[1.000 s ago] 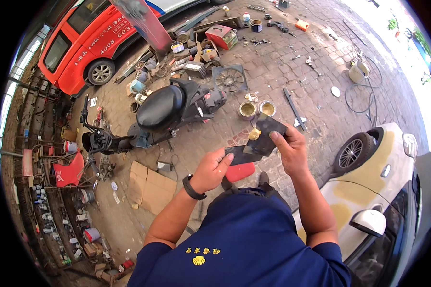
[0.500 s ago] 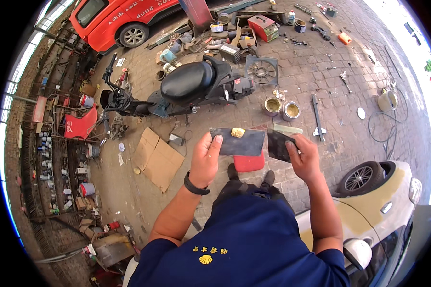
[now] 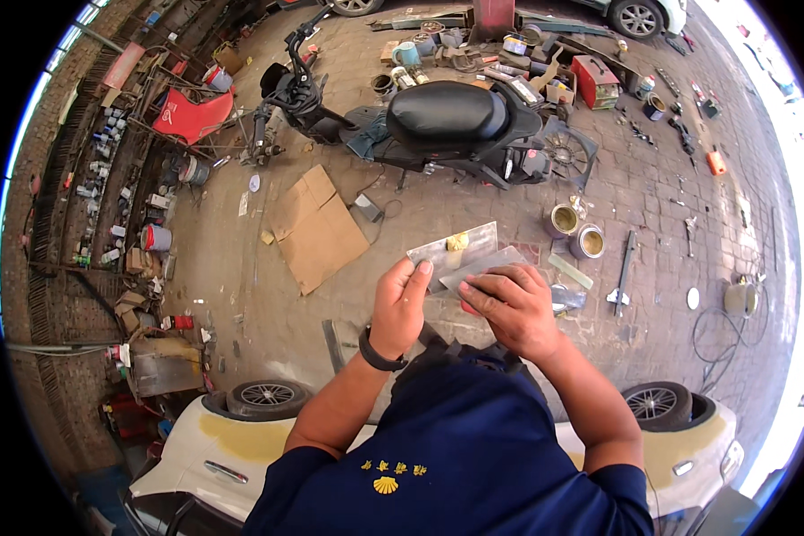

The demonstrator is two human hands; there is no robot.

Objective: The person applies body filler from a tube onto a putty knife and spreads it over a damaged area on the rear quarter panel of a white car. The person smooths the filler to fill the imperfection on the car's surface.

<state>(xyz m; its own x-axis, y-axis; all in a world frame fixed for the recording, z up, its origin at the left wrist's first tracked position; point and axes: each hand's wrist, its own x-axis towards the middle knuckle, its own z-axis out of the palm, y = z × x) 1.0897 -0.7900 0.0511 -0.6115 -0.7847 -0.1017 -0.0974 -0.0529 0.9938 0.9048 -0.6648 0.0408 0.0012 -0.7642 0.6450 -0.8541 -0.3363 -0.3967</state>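
Note:
My left hand (image 3: 398, 308) is closed on a thin metal plate (image 3: 433, 251) bearing a lump of yellow paste (image 3: 457, 242). My right hand (image 3: 520, 308) grips a second flat metal blade (image 3: 479, 265), tilted and overlapping the lower part of the first plate, with fingers bent over its top. Beyond my hands, two open cans (image 3: 588, 241) stand on the paving, one holding yellowish material. A pale strip (image 3: 570, 270) lies to the right of the blades. Something red beneath my hands is mostly hidden.
A black scooter (image 3: 447, 116) is ahead among piled parts and tools, near flattened cardboard (image 3: 317, 237). Shelving (image 3: 107, 179) and a red chair (image 3: 188, 116) are at left. A pale car body with yellow patches (image 3: 237, 438) is close behind me; a hose (image 3: 737, 339) lies at right.
The right blade has moved leftward from apart onto the left plate, and my right fingers now curl over it. My view has turned, so the scooter and surroundings sit differently.

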